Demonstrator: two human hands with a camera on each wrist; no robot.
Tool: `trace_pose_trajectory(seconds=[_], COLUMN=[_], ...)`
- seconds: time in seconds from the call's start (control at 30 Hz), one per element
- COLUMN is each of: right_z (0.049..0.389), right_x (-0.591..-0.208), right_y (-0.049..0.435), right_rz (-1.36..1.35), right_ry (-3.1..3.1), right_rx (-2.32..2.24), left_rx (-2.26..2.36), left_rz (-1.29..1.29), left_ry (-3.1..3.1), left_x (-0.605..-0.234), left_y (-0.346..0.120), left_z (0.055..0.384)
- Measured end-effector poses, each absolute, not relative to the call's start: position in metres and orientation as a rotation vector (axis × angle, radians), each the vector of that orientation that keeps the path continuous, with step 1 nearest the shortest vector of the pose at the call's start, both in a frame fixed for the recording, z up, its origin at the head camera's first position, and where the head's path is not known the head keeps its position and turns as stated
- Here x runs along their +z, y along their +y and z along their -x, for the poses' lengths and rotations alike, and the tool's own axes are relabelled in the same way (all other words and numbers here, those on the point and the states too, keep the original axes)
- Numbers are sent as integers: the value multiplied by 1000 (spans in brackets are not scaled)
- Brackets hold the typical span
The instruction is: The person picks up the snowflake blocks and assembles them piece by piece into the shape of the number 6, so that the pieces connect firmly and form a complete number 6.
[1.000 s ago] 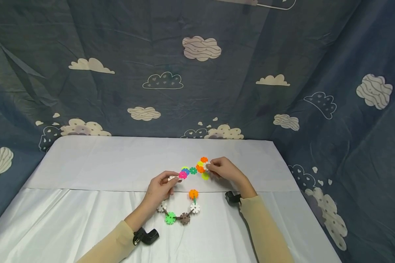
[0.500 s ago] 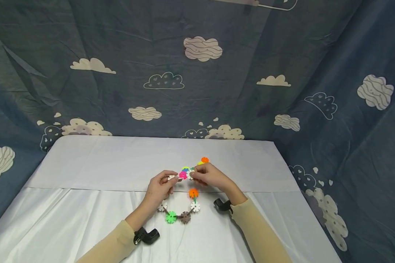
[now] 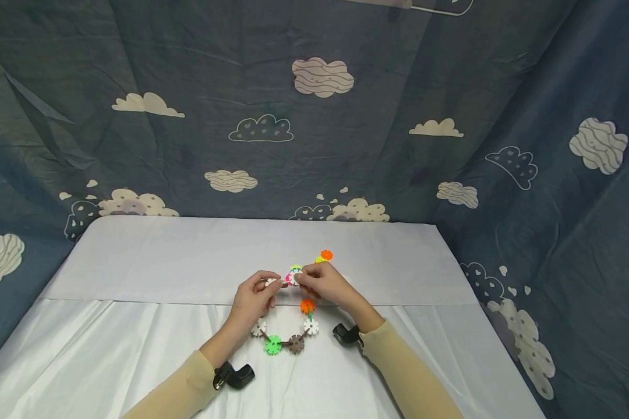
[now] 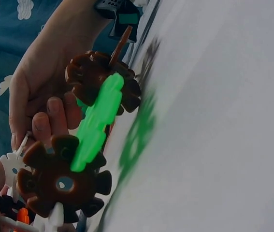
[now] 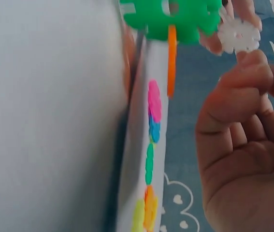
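Note:
In the head view my left hand pinches a white snowflake disc at the far side of a linked chain. My right hand pinches another white snowflake disc close beside it; whether the two touch I cannot tell. The linked chain curves below the hands, with an orange disc, a white disc, a brown disc and a green disc. Close up in the left wrist view hangs a brown disc joined to a green one.
Behind the right hand lie loose discs, an orange one among them. The right wrist view shows a pink disc and several others in a row. A white cloth covers the table, and a cloud-patterned curtain hangs behind.
My right hand has moved left and slightly down from the loose discs with the white disc, up to the left hand. The left hand has hardly moved.

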State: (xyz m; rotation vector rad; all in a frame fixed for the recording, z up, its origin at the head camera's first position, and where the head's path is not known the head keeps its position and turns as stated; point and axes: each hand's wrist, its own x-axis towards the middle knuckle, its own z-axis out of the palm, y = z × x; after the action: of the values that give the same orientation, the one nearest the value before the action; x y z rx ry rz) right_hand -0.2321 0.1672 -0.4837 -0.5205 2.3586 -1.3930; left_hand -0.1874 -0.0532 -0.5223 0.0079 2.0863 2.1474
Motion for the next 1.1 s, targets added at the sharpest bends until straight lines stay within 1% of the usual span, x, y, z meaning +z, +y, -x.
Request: trace_pose_trajectory(seconds=[0.17, 0.43, 0.67, 0.83, 1.03, 1.1], right_z=[229, 219, 218, 226, 240, 244], right_x=[-487, -493, -492, -483, -477, -478], right_y=[161, 147, 142, 156, 191, 204], right_rz=[460, 290, 294, 306, 327, 289], right_ry=[2327, 2220, 2364, 2520, 2722, 2781], right_rx=[-1432, -1694, -1606, -1433, -1199, -1127], left_rx=[2182, 2261, 2261, 2227, 2087, 2019], left_rz=[-3, 81, 111, 50, -46, -66], left_ry=[2069, 2053, 2069, 2083, 2215, 2303], left_x=[-522, -523, -521, -520, -515, -513], left_y=[-55, -54, -54, -54, -56, -58], left_z=[186, 188, 187, 187, 188, 188])
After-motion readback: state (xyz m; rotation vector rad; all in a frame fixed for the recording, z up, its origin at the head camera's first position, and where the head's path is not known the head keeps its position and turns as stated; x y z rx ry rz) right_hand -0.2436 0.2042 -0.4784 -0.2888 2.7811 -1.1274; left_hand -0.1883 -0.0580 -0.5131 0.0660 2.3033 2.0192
